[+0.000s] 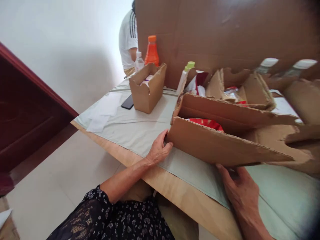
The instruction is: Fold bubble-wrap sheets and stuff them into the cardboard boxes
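A long open cardboard box lies near the table's front edge, with a red packet inside it. My left hand is at the box's left end, thumb and fingers around its lower corner. Under the box's front bottom edge, my right hand has its thumb and fingers on the cardboard, and some fingertips are hidden beneath it. Behind this box stand more cardboard compartments, holding a packet with red and clear parts and a white and dark red packet.
A smaller cardboard box stands left, beside a black phone and white papers. Behind it are an orange bottle and a clear bottle. A tall cardboard panel closes the back; a person sits beyond.
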Demonstrator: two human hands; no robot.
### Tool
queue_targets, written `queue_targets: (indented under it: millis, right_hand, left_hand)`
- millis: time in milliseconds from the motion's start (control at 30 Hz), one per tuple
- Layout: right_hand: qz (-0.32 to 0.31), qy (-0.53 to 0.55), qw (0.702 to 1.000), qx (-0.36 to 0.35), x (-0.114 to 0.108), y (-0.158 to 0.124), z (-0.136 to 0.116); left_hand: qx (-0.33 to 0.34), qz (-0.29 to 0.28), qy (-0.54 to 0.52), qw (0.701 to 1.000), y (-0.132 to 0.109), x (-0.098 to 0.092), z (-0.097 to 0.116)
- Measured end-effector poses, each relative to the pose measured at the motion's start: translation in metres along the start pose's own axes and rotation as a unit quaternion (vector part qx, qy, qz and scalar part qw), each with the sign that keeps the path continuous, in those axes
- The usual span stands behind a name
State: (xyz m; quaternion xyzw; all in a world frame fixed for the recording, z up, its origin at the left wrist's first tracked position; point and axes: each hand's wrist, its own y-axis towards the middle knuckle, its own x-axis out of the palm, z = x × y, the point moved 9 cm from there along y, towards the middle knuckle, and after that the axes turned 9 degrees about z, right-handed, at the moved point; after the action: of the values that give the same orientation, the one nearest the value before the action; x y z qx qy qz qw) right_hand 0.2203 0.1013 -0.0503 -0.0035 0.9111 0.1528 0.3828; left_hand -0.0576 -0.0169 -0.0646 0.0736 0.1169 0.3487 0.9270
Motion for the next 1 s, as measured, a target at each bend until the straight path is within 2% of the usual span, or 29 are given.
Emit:
queue_targets:
  millis: [67, 100, 167, 200, 233, 333, 367, 433, 500, 633, 733, 833, 1000]
  right_hand:
    - [-0.022, -0.033, 0.999, 0.006, 0.0, -0.001, -0.003]
    - [-0.028, -0.045, 0.999, 0.007, 0.0, -0.001, -0.005]
    - [-0.023, -0.056, 0.998, 0.009, -0.003, -0.001, -0.005]
    - [-0.017, -0.056, 0.998, 0.009, -0.004, -0.001, -0.006]
    - [-0.013, -0.055, 0.998, 0.009, -0.004, 0.0, -0.006]
    - [-0.015, -0.059, 0.998, 0.016, -0.002, 0.001, -0.006]
    - [-0.021, -0.065, 0.997, 0.021, -0.001, 0.002, -0.006]
    - [-0.027, -0.081, 0.996, 0.04, 0.0, 0.001, -0.006]
    - [-0.024, -0.086, 0.994, 0.057, -0.001, 0.001, -0.007]
    - [-0.014, -0.074, 0.996, 0.054, -0.002, 0.001, -0.012]
    - [-0.017, -0.084, 0.994, 0.061, -0.002, 0.001, -0.012]
    - [-0.023, -0.088, 0.994, 0.062, -0.003, -0.001, -0.014]
    - [-0.019, -0.076, 0.996, 0.037, -0.006, -0.003, -0.02]
  left_hand:
    - [0.024, 0.016, 0.039, 0.999, -0.005, -0.024, 0.001]
    - [0.046, 0.032, 0.072, 0.996, -0.008, -0.043, 0.003]
    - [0.087, 0.072, 0.173, 0.978, -0.01, -0.093, 0.005]
    - [0.096, 0.093, 0.244, 0.96, -0.007, -0.123, 0.004]
    - [0.092, 0.113, 0.324, 0.935, -0.001, -0.153, 0.002]
    - [0.061, 0.145, 0.395, 0.905, 0.03, -0.237, -0.005]
    - [0.051, 0.15, 0.416, 0.895, 0.044, -0.259, -0.007]
    - [0.031, 0.15, 0.452, 0.879, 0.071, -0.289, -0.013]
    - [0.012, 0.138, 0.481, 0.866, 0.095, -0.303, -0.022]
    - [-0.025, 0.101, 0.522, 0.847, 0.124, -0.306, -0.045]
    - [-0.042, 0.097, 0.54, 0.835, 0.133, -0.308, -0.054]
    - [-0.051, 0.105, 0.549, 0.828, 0.136, -0.313, -0.052]
    - [-0.059, 0.095, 0.542, 0.833, 0.138, -0.309, -0.048]
